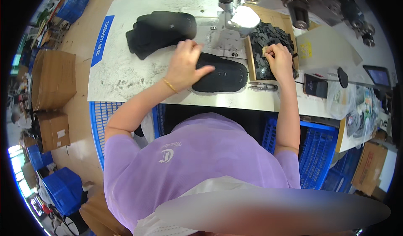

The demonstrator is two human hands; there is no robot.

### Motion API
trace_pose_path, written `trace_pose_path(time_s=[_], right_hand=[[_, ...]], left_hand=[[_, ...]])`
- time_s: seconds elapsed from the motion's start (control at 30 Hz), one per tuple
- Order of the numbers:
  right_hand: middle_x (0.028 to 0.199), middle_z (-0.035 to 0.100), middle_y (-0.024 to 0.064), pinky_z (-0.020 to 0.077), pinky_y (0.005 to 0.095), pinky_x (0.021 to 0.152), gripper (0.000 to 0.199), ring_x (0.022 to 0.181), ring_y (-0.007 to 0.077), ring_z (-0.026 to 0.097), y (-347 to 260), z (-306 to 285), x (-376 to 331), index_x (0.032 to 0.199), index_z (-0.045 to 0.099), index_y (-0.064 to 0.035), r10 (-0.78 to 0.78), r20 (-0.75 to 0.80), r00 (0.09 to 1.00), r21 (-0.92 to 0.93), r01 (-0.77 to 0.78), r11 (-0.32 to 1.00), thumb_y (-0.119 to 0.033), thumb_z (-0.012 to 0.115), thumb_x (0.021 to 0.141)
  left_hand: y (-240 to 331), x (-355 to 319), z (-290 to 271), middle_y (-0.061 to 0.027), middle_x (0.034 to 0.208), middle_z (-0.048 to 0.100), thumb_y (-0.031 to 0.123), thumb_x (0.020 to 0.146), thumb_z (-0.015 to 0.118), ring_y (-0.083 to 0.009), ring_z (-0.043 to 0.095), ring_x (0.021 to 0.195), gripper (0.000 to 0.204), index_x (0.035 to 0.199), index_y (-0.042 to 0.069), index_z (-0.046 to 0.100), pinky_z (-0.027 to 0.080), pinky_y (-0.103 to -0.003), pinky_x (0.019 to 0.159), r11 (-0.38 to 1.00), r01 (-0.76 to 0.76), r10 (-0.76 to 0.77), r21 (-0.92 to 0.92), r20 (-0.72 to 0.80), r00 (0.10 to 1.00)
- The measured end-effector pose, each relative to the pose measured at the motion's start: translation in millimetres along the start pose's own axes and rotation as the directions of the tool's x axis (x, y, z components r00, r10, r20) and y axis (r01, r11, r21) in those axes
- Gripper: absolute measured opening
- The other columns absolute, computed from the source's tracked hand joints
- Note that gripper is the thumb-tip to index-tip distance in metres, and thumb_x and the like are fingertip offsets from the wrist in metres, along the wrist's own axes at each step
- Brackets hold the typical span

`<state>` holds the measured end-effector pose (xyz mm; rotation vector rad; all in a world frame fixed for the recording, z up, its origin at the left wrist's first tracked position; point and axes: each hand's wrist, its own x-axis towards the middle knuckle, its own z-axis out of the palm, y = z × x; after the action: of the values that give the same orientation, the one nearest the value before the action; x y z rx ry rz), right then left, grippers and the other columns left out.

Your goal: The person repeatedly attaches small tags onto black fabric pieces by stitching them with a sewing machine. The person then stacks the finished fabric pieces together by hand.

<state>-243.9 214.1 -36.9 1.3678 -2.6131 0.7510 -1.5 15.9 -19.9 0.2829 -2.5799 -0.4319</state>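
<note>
My left hand (184,66) is open, its thumb stretched out over the left end of a flat black fabric piece (222,75) with rounded corners. Its fingertips come close to a stack of similar black pieces (161,30) farther left. My right hand (279,62) is over an open box (251,59) filled with small dark flat tabs (268,34). Thumb and forefinger are pinched together there; what they hold, if anything, is too small to make out. The sewing machine's head (228,20) stands just beyond the flat piece, its lamp glaring.
Thread snips (263,86) lie in front of the box on the white table (126,78). To the right are a phone (315,86) and a clear plastic bag (341,99). Blue crates (312,152) stand below the table edge; cardboard boxes (54,78) are on the left floor.
</note>
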Motion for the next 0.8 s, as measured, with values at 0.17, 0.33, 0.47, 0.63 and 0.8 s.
trace_pose_path(time_s=[0.17,0.33,0.47,0.63,0.8], right_hand=[[0.079,0.058,0.0085,0.0435,0.0380,0.070,0.010,0.080,0.0273,0.056,-15,-6,1,0.088,0.058,-0.0040,-0.079,-0.210,0.975,-0.030,0.074,0.997,-0.010,0.064,0.081],[0.073,0.062,0.0068,0.0473,0.0284,0.056,0.006,0.064,0.0132,0.059,-94,-30,-24,0.093,0.057,-0.0012,0.134,0.192,0.972,0.769,-0.234,0.595,-0.006,0.053,0.092],[0.081,0.064,0.0076,0.0508,0.0233,0.065,0.020,0.070,0.0105,0.061,-107,13,-49,0.110,0.058,0.0027,-0.156,0.464,0.872,0.819,-0.355,0.451,0.000,0.049,0.092],[0.082,0.065,0.0149,0.0553,0.0264,0.060,0.008,0.067,0.0182,0.067,-104,37,-47,0.092,0.056,0.0051,0.051,0.565,0.823,0.805,-0.564,0.187,-0.002,0.057,0.089],[0.079,0.065,0.0133,0.0544,0.0245,0.059,0.007,0.067,0.0175,0.067,-106,42,-53,0.091,0.057,0.0043,0.059,0.578,0.814,0.788,-0.576,0.216,-0.002,0.059,0.088]], left_hand=[[-1,-12,16,-0.0161,0.104,0.052,0.024,0.070,0.078,-0.0337,0.050,0.097,0.048,0.104,-0.001,0.055,0.043,-0.039,0.086,0.999,-0.016,0.016,-0.035,0.004,1.000],[1,-9,16,-0.0168,0.101,0.053,0.023,0.070,0.078,-0.0340,0.052,0.095,0.051,0.106,0.001,0.050,0.042,-0.040,0.087,0.998,-0.059,0.059,0.009,-0.011,0.998],[3,-6,19,-0.0190,0.095,0.059,0.011,0.072,0.075,-0.0351,0.060,0.088,0.052,0.113,0.001,0.046,0.048,-0.039,0.079,0.933,0.237,-0.185,-0.271,0.205,0.961],[-18,-11,29,-0.0093,0.091,0.067,0.010,0.080,0.071,-0.0122,0.064,0.077,0.036,0.110,-0.002,0.055,0.051,-0.026,0.068,0.385,0.437,-0.425,-0.813,0.264,0.866],[-23,-17,34,-0.0027,0.088,0.066,0.018,0.093,0.057,-0.0045,0.057,0.071,0.022,0.102,-0.002,0.063,0.047,-0.021,0.062,0.160,0.566,-0.452,-0.809,0.450,0.770]])
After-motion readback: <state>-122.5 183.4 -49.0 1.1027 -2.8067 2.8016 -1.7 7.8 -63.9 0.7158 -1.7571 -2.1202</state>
